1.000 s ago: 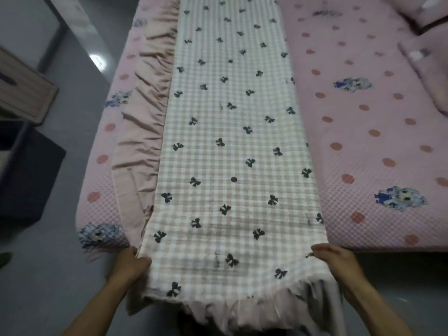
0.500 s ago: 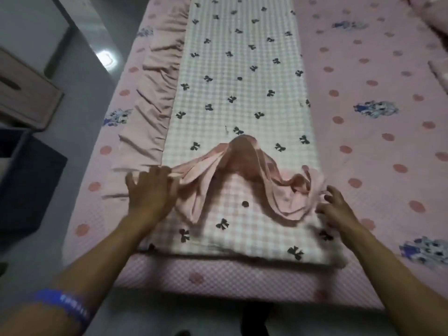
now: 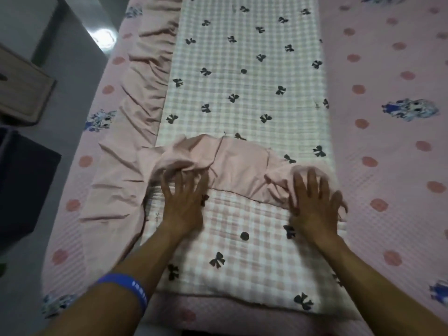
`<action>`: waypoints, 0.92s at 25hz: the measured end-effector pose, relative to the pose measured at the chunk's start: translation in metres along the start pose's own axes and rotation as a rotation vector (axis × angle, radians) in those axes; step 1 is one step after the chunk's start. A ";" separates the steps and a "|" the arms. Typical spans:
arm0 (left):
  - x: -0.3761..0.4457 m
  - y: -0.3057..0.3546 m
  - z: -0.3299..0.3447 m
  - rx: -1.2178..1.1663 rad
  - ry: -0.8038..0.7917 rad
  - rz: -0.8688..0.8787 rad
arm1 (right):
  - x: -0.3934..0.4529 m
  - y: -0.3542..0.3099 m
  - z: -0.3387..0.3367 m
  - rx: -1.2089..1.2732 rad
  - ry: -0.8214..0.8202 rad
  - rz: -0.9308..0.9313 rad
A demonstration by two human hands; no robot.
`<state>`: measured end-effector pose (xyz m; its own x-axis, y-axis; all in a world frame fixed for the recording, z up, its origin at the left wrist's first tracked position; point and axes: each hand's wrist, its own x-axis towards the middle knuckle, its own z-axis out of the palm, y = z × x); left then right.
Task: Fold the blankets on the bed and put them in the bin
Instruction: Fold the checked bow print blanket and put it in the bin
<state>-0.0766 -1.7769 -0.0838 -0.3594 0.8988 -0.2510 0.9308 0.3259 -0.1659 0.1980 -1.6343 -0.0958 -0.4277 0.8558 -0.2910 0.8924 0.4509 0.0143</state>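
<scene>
A long white-and-pink checked blanket [image 3: 242, 81] with small black bows lies down the middle of the bed. Its near end is folded back over itself, so a pink ruffle edge [image 3: 240, 166] lies across the blanket's width. My left hand [image 3: 183, 200] lies flat with spread fingers on the folded part, fingertips on the ruffle's left end. My right hand [image 3: 315, 202] is flat too, fingers spread, pressing the ruffle's right end. Another ruffle strip [image 3: 143, 98] runs along the blanket's left side.
The bed [image 3: 388, 166] has a pink dotted quilted cover with cartoon prints. On the floor at the left stand a dark bin [image 3: 26, 185] and a wooden piece of furniture [image 3: 21, 93]. Grey floor lies between them and the bed.
My hands carried the blanket's near end up onto the bed and folded it over. The ruffle that bunched up half a second ago now lies flatter, and both hands have moved onto it.
</scene>
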 end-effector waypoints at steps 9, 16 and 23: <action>0.057 -0.054 0.004 -0.149 -0.148 0.007 | 0.047 0.026 -0.021 0.010 -0.378 0.056; 0.044 -0.072 -0.035 -0.082 -0.187 0.051 | 0.044 0.026 -0.066 -0.042 -0.632 0.008; 0.106 -0.083 -0.052 -0.059 -0.434 -0.035 | 0.109 0.008 -0.082 -0.106 -0.289 0.058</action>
<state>-0.1886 -1.6935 -0.0474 -0.3742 0.6847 -0.6254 0.9153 0.3813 -0.1301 0.1465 -1.5167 -0.0490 -0.3042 0.7802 -0.5466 0.8880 0.4400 0.1339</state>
